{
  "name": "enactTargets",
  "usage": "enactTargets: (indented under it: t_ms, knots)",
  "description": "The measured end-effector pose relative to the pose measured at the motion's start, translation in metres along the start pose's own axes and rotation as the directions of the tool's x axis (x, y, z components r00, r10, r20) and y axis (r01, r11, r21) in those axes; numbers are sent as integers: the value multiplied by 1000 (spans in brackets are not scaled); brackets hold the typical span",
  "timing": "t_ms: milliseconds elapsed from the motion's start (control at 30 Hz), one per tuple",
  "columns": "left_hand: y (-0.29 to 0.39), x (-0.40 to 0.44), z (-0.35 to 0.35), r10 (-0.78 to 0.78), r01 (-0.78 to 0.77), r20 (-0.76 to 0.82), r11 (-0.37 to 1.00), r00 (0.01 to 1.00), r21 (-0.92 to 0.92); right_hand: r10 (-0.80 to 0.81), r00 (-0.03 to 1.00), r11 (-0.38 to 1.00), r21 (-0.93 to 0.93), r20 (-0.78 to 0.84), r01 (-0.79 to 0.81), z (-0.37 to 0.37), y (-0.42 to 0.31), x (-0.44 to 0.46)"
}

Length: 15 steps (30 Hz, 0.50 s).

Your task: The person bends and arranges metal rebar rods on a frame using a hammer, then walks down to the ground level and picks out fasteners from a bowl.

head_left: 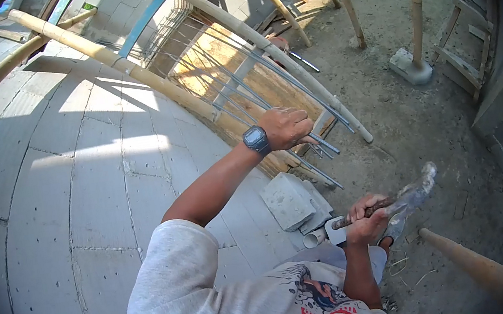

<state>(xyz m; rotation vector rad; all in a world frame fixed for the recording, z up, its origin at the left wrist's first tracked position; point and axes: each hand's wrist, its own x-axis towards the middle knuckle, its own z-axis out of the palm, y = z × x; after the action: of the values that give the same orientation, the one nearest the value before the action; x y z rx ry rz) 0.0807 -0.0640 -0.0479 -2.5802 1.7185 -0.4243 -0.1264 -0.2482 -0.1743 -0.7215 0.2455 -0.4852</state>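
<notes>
1. Metal rods (pixel 322 141) extended over a plywood sheet (pixel 282 81).
2. The left hand (pixel 288 127), wearing a watch (pixel 255 138), was closed around rods near their lower ends.
3. The right hand (pixel 365 219) gripped a brown-handled tool (pixel 373 209), its far end blurred.
4. Pale blocks (pixel 289 202) lay near a pipe (pixel 314 238).

blocks (pixel 287 201) beside left wall (pixel 100 209)
</notes>
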Motion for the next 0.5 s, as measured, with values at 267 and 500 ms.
enactTargets:
  t_ms: [267,500]
  knots:
    - [-10,4,-8,11,-11,-6,1000,1000,-11,179,971,933,-339,158,-117,23,62,-6]
    - [-14,4,-23,36,-36,-29,999,999,17,-48,996,998,35,72,46,18,6,3]
